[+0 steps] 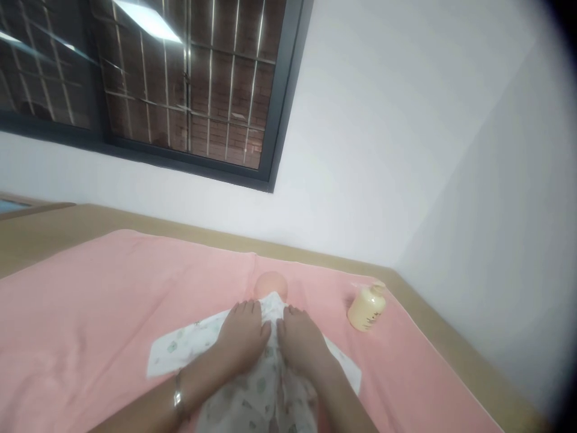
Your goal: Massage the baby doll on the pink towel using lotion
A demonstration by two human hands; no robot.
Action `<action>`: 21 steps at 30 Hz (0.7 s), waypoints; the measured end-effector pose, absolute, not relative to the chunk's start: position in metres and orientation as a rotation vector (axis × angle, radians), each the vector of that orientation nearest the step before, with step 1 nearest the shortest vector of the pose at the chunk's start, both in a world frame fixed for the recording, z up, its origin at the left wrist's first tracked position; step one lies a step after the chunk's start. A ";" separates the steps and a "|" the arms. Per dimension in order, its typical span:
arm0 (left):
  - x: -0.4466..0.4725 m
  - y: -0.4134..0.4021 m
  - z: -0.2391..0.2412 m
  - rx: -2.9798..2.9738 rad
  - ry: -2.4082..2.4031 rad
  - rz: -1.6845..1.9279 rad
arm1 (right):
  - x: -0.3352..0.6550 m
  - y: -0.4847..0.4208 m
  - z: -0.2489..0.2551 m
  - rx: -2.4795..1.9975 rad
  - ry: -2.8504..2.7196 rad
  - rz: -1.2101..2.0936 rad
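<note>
Hands side by side in my head view: my left hand (pixel 243 337) and right hand (pixel 301 340) lie flat, fingers spread, gripping nothing, pressing the white patterned cloth (pixel 189 346) over the pale plastic doll (pixel 270 285). Its long axis runs straight away from me, head just beyond my fingertips, midway between both hands.

Head-worn view, forward-down, close over bed (pixel 67 228)

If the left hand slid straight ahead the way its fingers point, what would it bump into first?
Most likely the doll's bare head, which lies just beyond the fingertips of the left hand resting flat on the patterned cloth. Depth is hard to judge; it might pass slightly left.
</note>
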State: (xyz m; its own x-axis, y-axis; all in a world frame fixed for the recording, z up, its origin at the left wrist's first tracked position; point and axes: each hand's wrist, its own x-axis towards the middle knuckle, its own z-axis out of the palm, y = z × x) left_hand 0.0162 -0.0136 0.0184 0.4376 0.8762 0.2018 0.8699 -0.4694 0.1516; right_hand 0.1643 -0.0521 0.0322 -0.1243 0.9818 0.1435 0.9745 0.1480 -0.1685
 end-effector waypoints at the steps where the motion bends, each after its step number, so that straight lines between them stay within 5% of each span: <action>1: 0.014 -0.011 0.021 2.600 1.578 0.399 | 0.161 -0.055 0.032 -1.919 -2.216 0.005; 12: 0.021 -0.031 0.019 2.733 1.640 0.302 | 0.172 -0.037 0.027 -2.058 -2.038 0.142; 21: 0.010 -0.003 0.020 2.460 1.549 0.386 | 0.152 -0.054 0.026 -2.043 -2.352 -0.168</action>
State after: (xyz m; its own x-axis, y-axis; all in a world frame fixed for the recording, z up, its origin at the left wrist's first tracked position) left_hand 0.0103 -0.0028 0.0201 0.4140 0.9038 0.1088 0.8493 -0.4264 0.3113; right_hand 0.1516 -0.0535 0.0265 -0.1422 0.9860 0.0871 0.9884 0.1367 0.0667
